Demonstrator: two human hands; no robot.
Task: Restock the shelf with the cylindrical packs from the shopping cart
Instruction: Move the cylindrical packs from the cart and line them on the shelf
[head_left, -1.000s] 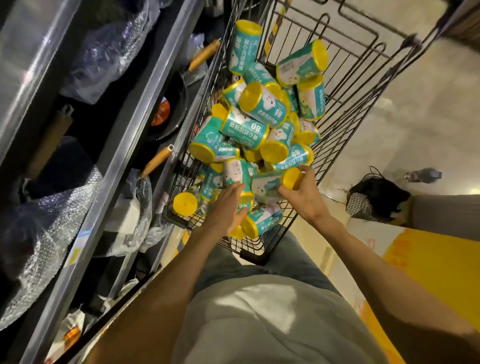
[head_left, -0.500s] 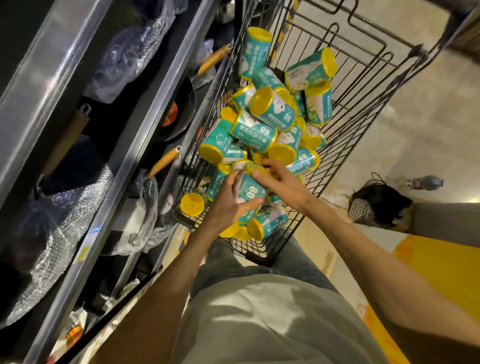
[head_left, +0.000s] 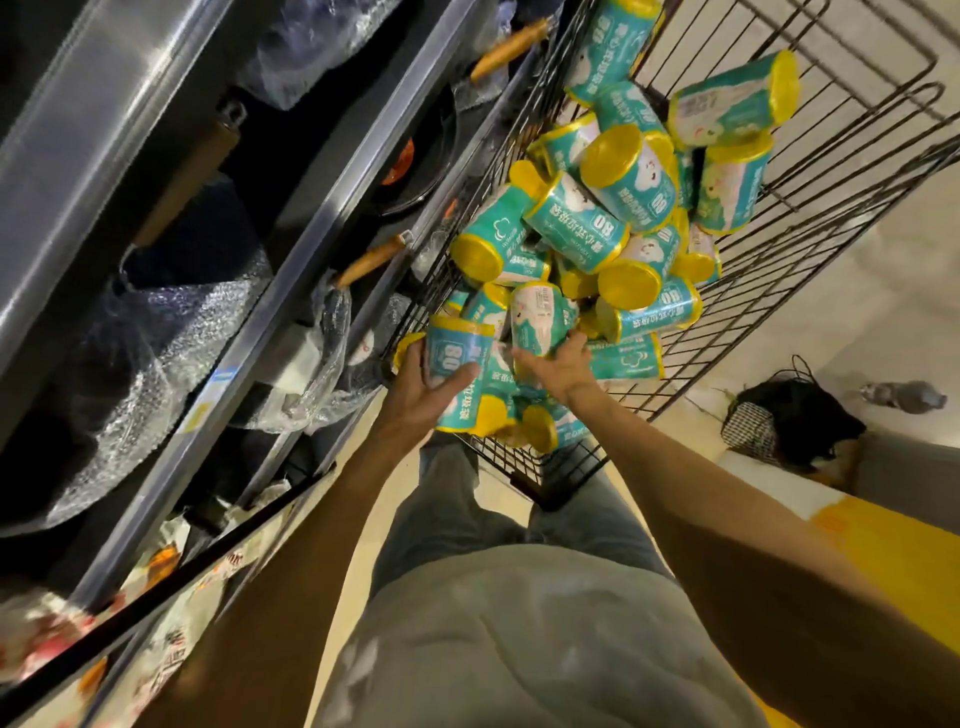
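A black wire shopping cart (head_left: 737, 291) holds several teal cylindrical packs with yellow lids (head_left: 618, 187), piled loosely. My left hand (head_left: 423, 395) grips one teal pack marked 80 (head_left: 457, 364) at the cart's near left corner, thumb across its side. My right hand (head_left: 558, 364) grips another teal pack (head_left: 540, 319) just to the right, fingers curled around its lower end. The dark metal shelf (head_left: 291, 270) runs along the left side of the cart.
The shelf levels hold pans with wooden handles (head_left: 371, 260) and bubble-wrapped goods (head_left: 156, 353). A black bag (head_left: 795, 421) and a plastic bottle (head_left: 901, 397) lie on the pale floor to the right. A yellow floor area (head_left: 893, 561) lies right of my legs.
My left hand has taken hold of a pack and drawn it toward the cart's near left corner. My right hand has shifted onto a different pack. The view tilted closer to the cart.
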